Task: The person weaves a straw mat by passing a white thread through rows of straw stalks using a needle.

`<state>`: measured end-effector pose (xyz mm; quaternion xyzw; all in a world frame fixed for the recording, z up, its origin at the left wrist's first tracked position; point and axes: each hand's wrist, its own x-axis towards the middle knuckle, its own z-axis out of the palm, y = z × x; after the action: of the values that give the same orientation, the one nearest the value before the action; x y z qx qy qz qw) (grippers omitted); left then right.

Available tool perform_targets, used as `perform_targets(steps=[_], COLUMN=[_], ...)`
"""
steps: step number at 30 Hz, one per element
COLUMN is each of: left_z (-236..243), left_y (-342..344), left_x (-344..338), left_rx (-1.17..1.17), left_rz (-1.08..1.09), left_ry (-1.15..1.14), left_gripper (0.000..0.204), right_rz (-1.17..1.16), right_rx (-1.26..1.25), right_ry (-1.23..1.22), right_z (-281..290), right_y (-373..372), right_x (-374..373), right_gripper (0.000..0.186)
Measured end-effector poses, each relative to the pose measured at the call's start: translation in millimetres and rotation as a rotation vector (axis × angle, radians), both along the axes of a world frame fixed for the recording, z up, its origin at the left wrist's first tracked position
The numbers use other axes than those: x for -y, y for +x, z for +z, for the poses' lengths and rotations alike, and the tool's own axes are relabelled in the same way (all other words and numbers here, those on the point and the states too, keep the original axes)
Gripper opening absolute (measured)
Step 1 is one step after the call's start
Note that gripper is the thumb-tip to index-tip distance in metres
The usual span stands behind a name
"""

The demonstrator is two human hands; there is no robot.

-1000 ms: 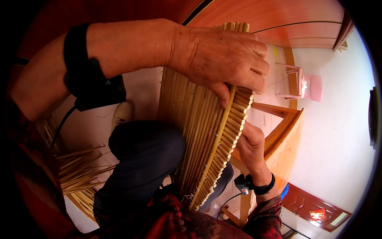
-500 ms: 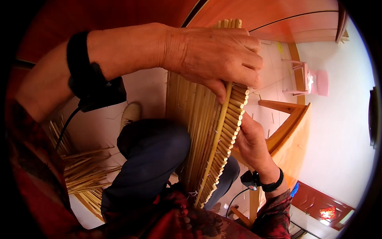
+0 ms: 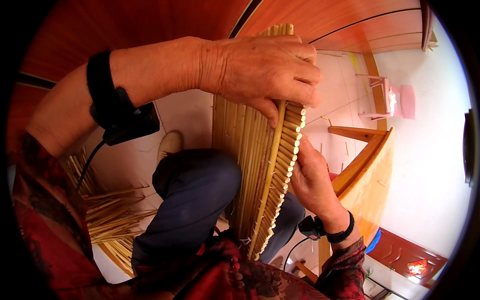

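Note:
A stiff mat of pale straw-coloured stalks (image 3: 242, 165), stitched side by side with thread, stands tilted over my lap. Along its right side runs a row of cut stalk ends (image 3: 285, 165), with a single long stalk (image 3: 269, 175) lying across them. From above, my left hand (image 3: 272, 70) is closed over the upper part of this edge, its thumb pressed by the top of the long stalk. My right hand (image 3: 312, 175) is at the right side, against the cut ends. Its fingers go behind the mat and are hidden, so what they hold cannot be made out.
Loose stalks (image 3: 112, 215) lie in a pile at the lower left. A wooden stool or small table (image 3: 367, 185) stands on its side at the right, near my right forearm. Farther off is a pink chair (image 3: 400, 102). Red-brown cabinet panels (image 3: 165, 20) close off the far side.
My left hand and the mat's upper end have shifted slightly left. The right hand has moved a little up along the cut ends, and its fingers remain behind the mat.

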<state>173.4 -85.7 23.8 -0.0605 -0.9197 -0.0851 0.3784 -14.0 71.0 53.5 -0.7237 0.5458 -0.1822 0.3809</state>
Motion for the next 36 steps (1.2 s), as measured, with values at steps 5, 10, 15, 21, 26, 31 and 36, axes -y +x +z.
perform_targets(steps=[5,10,15,21,26,31,36], left_z=[4,23,47,55,55,62,62], left_y=[3,-5,-4,-10,-17,-42,-62], left_x=[-4,-13,-22,-33,-23,-16,-20], left_rx=[0.050,0.136,0.245,0.448,0.433,0.401,0.666], left_rz=[0.026,0.033,0.048,0.115,0.089,0.077,0.112], left_ry=[-0.005,-0.018,-0.075,-0.161,-0.246,-0.293,-0.226], left_gripper=[0.051,0.045,0.041,0.039,0.038,0.038,0.036], right_rz=[0.039,-0.174,-0.008,-0.055,-0.283,-0.385,-0.412], right_rx=[-0.005,0.108,-0.183,-0.214,-0.070,0.020,0.024], right_ry=[-0.028,0.193,-0.154,-0.024,0.006,-0.234,-0.188], right_z=[5,27,34,-11,-44,-48,-8], right_y=[-5,-21,-46,-32,-1,-20,-49], right_x=[-5,-20,-69,-144,-160,-167,-174], right_gripper=[0.041,0.050,0.074,0.095,0.078,0.051,0.046])
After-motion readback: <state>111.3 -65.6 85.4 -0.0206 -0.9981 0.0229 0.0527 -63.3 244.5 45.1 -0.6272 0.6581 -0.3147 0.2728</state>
